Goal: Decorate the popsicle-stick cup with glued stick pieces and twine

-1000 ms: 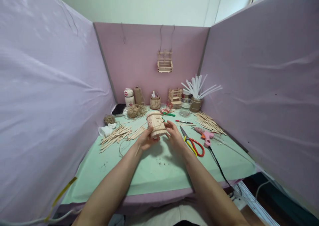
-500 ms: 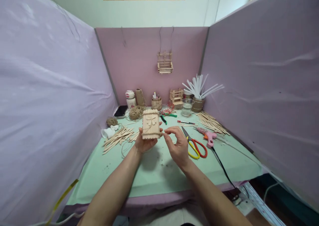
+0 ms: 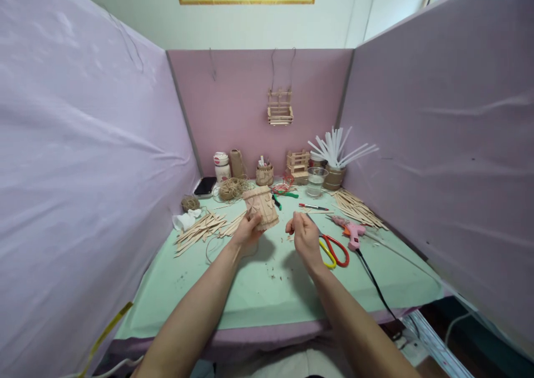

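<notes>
My left hand grips a small craft-stick holder, its thumb across the near side. The holder is tilted, with a scalloped edge and raised decoration on its face. To its right, my right hand is closed in a fist, apart from the holder. Whatever its fingers may hold is hidden. Just right of that fist lie scissors with one red and one yellow handle, their blades partly covered by the hand.
Loose craft sticks lie at left, more sticks at right. A pink glue gun trails a black cord. Behind stand a twine ball, a glass of water and a pot of white glue sticks. Pliers lie behind the holder.
The holder has turned and tilted in my left hand, which now grips it from the near side. My right hand has moved away from it to the right and closed into a fist.
</notes>
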Tool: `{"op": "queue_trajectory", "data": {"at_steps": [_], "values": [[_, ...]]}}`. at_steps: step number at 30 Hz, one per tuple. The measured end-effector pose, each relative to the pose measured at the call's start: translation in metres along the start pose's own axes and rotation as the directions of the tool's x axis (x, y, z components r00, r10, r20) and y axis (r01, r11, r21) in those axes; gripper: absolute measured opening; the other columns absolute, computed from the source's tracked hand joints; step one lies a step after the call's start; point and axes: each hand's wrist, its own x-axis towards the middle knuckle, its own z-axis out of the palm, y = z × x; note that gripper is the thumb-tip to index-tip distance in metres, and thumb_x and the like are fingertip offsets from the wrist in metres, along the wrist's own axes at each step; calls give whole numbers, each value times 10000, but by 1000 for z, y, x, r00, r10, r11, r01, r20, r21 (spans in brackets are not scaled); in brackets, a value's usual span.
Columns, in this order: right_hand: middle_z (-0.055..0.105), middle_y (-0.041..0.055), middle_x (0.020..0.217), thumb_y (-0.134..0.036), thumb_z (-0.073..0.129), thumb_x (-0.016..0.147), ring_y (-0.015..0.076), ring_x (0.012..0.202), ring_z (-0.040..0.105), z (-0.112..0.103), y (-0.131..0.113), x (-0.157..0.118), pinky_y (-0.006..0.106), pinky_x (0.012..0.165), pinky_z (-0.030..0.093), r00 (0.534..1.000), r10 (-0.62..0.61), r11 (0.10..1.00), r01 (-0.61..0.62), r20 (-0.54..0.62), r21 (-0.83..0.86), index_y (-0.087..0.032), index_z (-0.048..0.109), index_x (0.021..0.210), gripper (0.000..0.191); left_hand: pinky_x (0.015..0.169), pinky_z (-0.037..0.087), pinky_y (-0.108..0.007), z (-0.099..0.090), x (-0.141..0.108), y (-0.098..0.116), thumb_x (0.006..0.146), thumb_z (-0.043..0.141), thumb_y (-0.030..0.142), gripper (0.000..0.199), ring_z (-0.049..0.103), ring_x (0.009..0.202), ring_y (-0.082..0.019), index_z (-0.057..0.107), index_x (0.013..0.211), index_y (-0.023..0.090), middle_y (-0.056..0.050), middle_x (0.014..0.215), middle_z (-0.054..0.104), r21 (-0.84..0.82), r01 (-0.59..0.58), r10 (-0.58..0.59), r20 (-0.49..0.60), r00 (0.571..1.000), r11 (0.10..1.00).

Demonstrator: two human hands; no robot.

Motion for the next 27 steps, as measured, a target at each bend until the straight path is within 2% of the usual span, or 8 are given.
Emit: {"op": "queue_trajectory", "data": {"at_steps": [2,4,6,11,15,20,27], "values": [[579,6,669,-457,466,902,159,630,518,-1,4,3,289,634,415,1000,-16,999,17,18,-33,-211,566,694,337,991,430,-400,1,1,-3,540,869,367,660,565,1169,-278,608,1116,178,-117,1168,660,25,-23,24,-55,998,999],[616,25,826,-402,558,854,172,731,552,0,4,5,301,695,440,995,-96,994,97,13,-48,-213,619,881,200,978,438,-387,1,2,-4,534,872,349,665,579,1149,-267,594,1115,184,-113,1174,658,42,-30,35,-111,993,999],[617,37,917,-337,589,834,181,804,561,3,2,6,319,758,447,982,-188,979,189,18,-71,-229,619,987,190,963,446,-373,1,1,-3,520,879,331,692,593,1128,-254,574,1125,191,-108,1185,653,62,-31,40,-141,989,998],[603,41,926,-264,551,852,191,831,554,11,-5,9,336,781,444,959,-266,955,276,98,-112,-243,634,959,137,948,459,-376,2,-2,-2,542,868,316,685,629,1060,-252,563,1139,180,-104,1137,674,103,-21,31,-93,995,994],[586,47,921,-251,575,832,204,860,550,15,-4,10,354,801,434,965,-236,957,251,115,-143,-237,641,918,109,940,469,-366,2,-3,-3,582,851,308,640,635,1051,-251,581,1148,177,-103,1137,678,111,-27,33,-54,998,993],[582,41,855,-252,570,827,209,862,553,15,-3,10,349,789,427,973,-204,965,219,112,-143,-229,614,773,74,959,463,-379,1,-2,-5,574,857,264,619,635,1051,-254,594,1127,178,-99,1118,687,103,-17,27,-94,995,995],[602,25,766,-284,542,833,196,776,558,13,-5,10,330,748,428,980,-174,976,185,100,-117,-229,575,744,109,964,463,-384,0,-3,-5,571,857,275,601,638,1049,-250,586,1099,177,-90,1095,686,101,-11,21,-101,995,995]]}}
